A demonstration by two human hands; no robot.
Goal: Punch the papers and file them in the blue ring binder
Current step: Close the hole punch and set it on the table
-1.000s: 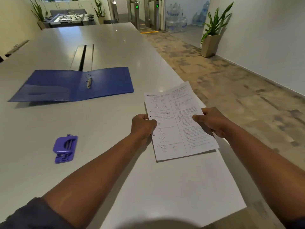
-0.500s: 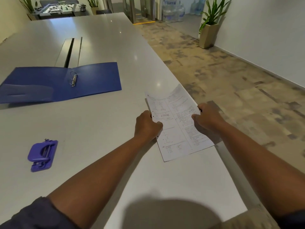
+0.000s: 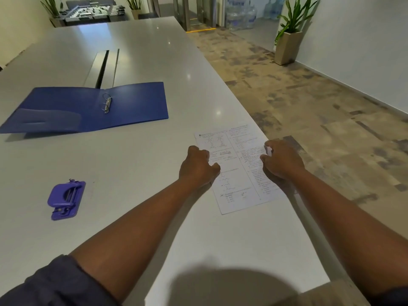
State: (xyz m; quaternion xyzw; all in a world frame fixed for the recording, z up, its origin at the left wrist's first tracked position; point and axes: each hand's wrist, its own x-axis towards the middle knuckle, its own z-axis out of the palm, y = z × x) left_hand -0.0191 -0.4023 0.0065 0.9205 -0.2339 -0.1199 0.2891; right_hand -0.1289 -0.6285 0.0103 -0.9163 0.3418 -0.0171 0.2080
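At the left of the frame the blue ring binder [image 3: 88, 107] lies spread open and flat on the pale table [image 3: 132, 62], its two metal rings [image 3: 107, 105] standing closed at the spine with nothing threaded on them; a translucent pocket on the inside of its left cover looks empty as well. Below it, at lower left, sits the purple hole punch [image 3: 66, 199], well apart from both binder and papers, with no sheet in its slot. Right of centre the papers [image 3: 239, 171] lie flat on the table close to its right edge, a white printed sheet on top, turned a little anticlockwise, set in two columns of small print with line drawings that look like diagrams; the writing is too small to read, and how many sheets lie under it cannot be told. The left hand [image 3: 197, 167] rests at the papers' left edge with its fingers curled under, knuckles up; whether it pinches the edge or only presses on it cannot be told. The right hand [image 3: 281, 161] rests on the right edge, its fingers curled and a bit of white paper showing between them, so it grips that side. At upper right a potted plant [image 3: 289, 32] stands on the floor by the wall.
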